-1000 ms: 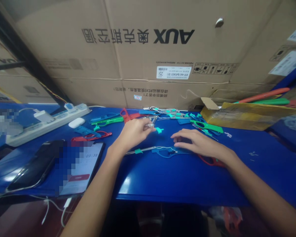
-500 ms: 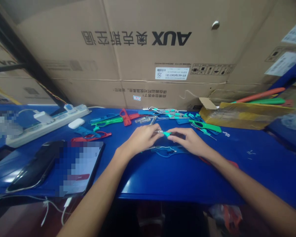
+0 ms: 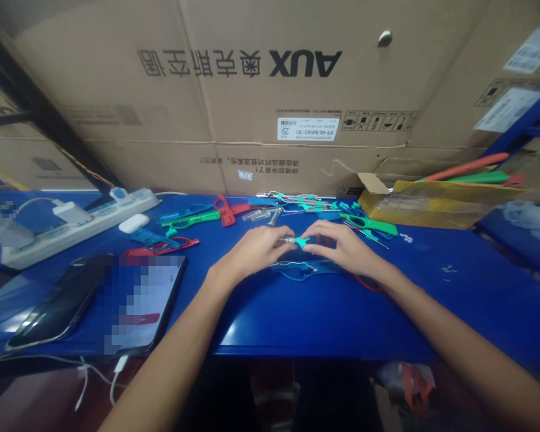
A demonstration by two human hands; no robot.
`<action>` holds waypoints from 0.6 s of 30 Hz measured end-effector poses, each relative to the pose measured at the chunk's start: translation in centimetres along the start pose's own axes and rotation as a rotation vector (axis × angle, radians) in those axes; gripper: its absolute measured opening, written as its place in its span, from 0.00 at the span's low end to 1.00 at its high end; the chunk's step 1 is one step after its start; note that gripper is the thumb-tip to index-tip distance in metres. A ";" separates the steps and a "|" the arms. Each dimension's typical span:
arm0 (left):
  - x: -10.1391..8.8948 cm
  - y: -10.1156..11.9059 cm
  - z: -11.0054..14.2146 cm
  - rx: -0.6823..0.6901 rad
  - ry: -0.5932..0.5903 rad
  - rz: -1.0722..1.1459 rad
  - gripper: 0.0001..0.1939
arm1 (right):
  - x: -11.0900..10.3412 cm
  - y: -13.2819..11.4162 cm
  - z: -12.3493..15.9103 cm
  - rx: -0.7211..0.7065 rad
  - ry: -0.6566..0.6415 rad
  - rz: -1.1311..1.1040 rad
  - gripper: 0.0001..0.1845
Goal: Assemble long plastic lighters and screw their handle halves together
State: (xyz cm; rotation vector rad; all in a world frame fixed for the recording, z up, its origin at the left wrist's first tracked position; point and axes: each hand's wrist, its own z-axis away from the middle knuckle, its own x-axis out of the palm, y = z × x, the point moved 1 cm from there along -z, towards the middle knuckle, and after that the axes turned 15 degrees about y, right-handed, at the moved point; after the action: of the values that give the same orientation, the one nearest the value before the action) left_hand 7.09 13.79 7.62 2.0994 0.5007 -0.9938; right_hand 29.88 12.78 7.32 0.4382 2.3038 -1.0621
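Over the middle of the blue table [image 3: 270, 324], my left hand [image 3: 258, 251] is closed in a pinch on a small clear tube-like piece [image 3: 288, 240]. My right hand [image 3: 348, 247] pinches a small teal plastic part [image 3: 302, 242] that meets the clear piece end to end; whether they are joined I cannot tell. Just below the fingers lies a blue plastic tool with a looped handle [image 3: 297, 275], a thin white wire lying over it. Part of a red piece [image 3: 369, 284] shows under my right wrist. Behind my hands lie several clear pieces [image 3: 263, 215].
Red, green and blue plastic tools [image 3: 193, 219] lie at the back left, beside a white power strip [image 3: 94, 222]. Metal rods with teal parts [image 3: 306, 206] line the back. A yellow-taped carton [image 3: 432, 204] stands back right, a tablet [image 3: 155, 300] and a black device [image 3: 58, 300] front left.
The view has shifted slightly. My right fingers have closed in a little around the teal part, and both hands stay close together over the same spot.
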 end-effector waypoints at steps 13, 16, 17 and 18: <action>-1.3 0.7 0.6 -0.008 -0.224 -0.050 0.13 | -2.2 1.1 0.4 0.162 -0.402 0.100 0.23; -1.2 0.9 0.8 0.001 -0.237 -0.132 0.13 | -1.9 0.8 0.5 0.205 -0.462 0.102 0.21; -1.1 0.9 0.8 0.007 -0.236 -0.155 0.13 | -1.8 0.7 0.5 0.211 -0.471 0.102 0.20; -1.0 1.0 0.9 0.012 -0.235 -0.177 0.12 | -1.7 0.7 0.5 0.214 -0.478 0.100 0.20</action>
State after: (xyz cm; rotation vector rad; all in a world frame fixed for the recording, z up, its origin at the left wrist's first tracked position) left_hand 6.63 12.46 8.50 1.9405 0.5673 -1.3288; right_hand 31.75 12.74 7.74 0.3330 1.7425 -1.2172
